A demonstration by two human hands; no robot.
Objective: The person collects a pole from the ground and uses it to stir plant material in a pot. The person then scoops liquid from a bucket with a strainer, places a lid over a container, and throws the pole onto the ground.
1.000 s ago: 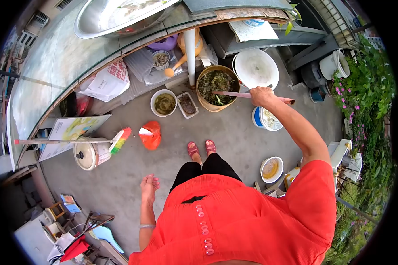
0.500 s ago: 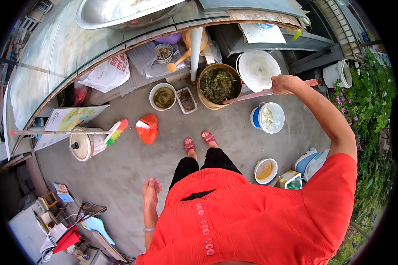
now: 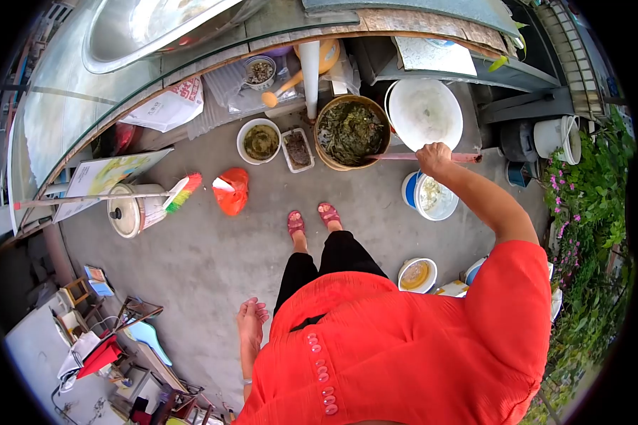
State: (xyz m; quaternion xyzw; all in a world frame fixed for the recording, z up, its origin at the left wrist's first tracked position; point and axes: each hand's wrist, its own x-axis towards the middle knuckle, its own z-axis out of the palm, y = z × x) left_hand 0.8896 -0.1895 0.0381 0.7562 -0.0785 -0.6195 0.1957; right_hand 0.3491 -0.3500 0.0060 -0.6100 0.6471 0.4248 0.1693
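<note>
My right hand (image 3: 434, 156) is wrapped round a long reddish wooden stick (image 3: 397, 155). The stick's far end sits in dark green leafy mush (image 3: 350, 132) inside a yellow-brown bucket (image 3: 333, 166); its tip is hidden there. Left of the bucket are a small plastic tub of dark brown stuff (image 3: 297, 149) and a white bowl (image 3: 242, 144) with greenish liquid. A large white basin (image 3: 427, 110) leans on the right side, above a blue-and-white bucket (image 3: 410, 191) with pale scraps. My left hand (image 3: 251, 320) hangs free by my hip, fingers loosely bent and apart, holding nothing.
A glass-topped table (image 3: 142, 78) edges the far side, with a metal basin (image 3: 99, 67) on it. On the floor lie a red plastic bag (image 3: 232, 198), a lidded pot (image 3: 125, 216) with a colourful brush (image 3: 183, 193), and a white bowl (image 3: 432, 276). Plants (image 3: 595, 205) line the right.
My right hand and the stick have swung a little lower and left, the stick now lying more level in the bucket. The view has shifted slightly. My left hand still hangs free.
</note>
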